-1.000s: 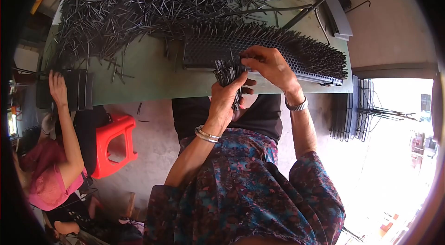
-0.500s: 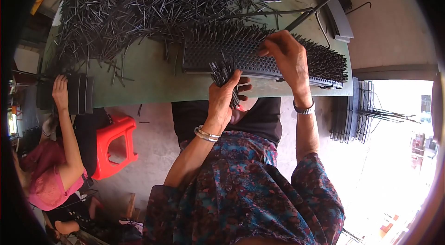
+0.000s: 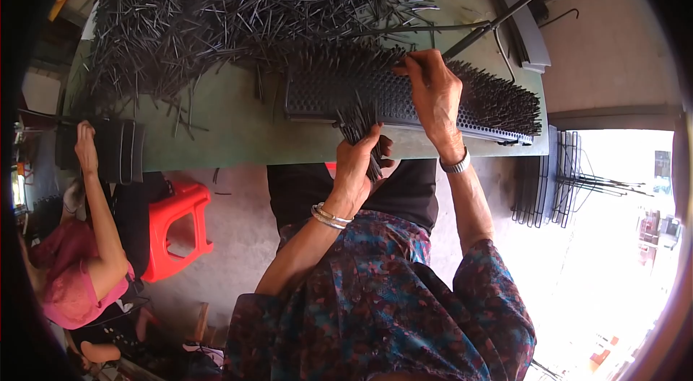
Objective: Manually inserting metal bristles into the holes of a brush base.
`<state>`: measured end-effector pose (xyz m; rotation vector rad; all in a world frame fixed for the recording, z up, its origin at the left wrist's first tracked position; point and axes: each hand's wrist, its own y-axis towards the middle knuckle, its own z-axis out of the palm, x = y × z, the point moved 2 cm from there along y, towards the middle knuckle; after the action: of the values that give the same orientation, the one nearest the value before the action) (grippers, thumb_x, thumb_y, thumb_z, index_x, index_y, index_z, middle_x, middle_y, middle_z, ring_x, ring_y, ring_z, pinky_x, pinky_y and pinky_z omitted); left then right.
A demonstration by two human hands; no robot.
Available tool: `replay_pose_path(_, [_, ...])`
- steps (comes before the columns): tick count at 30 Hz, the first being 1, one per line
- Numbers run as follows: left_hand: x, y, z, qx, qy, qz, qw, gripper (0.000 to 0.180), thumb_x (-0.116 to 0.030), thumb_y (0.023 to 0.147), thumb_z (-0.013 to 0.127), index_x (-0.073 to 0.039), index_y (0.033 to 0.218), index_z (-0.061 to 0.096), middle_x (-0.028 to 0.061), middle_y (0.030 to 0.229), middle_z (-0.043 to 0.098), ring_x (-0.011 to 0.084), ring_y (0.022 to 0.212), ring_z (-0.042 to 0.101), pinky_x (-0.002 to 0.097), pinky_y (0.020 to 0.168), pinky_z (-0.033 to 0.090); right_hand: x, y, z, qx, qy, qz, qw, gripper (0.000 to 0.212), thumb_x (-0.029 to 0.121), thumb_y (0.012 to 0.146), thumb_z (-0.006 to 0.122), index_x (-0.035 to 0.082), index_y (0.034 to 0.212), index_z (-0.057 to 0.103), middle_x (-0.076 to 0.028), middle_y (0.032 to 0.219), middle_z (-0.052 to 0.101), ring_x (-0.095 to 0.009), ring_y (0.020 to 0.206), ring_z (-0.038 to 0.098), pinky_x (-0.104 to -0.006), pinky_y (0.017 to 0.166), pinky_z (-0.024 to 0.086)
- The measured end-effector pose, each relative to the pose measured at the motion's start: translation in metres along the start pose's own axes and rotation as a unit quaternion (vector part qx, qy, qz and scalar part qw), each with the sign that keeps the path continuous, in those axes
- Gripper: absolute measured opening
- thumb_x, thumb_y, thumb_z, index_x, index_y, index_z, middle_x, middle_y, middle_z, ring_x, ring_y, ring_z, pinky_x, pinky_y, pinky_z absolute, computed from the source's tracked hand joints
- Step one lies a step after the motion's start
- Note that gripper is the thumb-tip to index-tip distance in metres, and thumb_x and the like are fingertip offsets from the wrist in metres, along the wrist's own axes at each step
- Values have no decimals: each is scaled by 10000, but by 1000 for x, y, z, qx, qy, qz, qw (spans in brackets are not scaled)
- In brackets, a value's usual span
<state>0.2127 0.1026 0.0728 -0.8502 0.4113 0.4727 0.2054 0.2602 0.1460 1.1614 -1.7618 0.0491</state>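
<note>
My left hand (image 3: 352, 163) is closed round a bundle of thin black strips (image 3: 356, 123), their upper ends fanning out by the near edge of a long black perforated board (image 3: 317, 94). Many such strips stand upright in the board's holes, along its far side and right part, while a band in the middle shows bare holes. Over that band, my right hand (image 3: 437, 96) has thumb and forefinger pinched together beside the standing strips. Whatever is between those fingertips is too small and dark to make out.
A large heap of loose black strips (image 3: 238, 6) covers the table's (image 3: 231, 128) far left. A black rod (image 3: 520, 6) slants over the far right. At left another person's hand (image 3: 85, 146) touches dark panels (image 3: 123, 150); a red stool (image 3: 177, 229) stands below. Wire racks (image 3: 548, 186) stand at right.
My right hand has moved slightly left and farther away, to the standing strips. The left hand with its bundle has shifted a little right and nearer. The other person's hand has shifted slightly.
</note>
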Motion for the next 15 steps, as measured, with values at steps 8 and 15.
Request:
replay_pose_path(8, [1, -2, 0, 25, -21, 11, 999, 219, -219, 929, 653, -32, 1042, 646, 43, 775, 629, 108, 643, 554, 244, 473, 392, -2, 1, -1, 36, -1, 40, 999, 84, 67, 925, 610, 12, 987, 613, -81, 823, 728, -138, 793, 724, -237, 626, 522])
replay_pose_path(15, [-1, -3, 0, 34, -21, 14, 999, 236, -232, 929, 654, -34, 1058, 644, 54, 782, 637, 102, 626, 543, 235, 472, 390, -7, -3, 7, 39, -32, 17, 999, 58, 64, 925, 596, 31, 968, 577, -99, 736, 687, -205, 660, 706, -297, 560, 512])
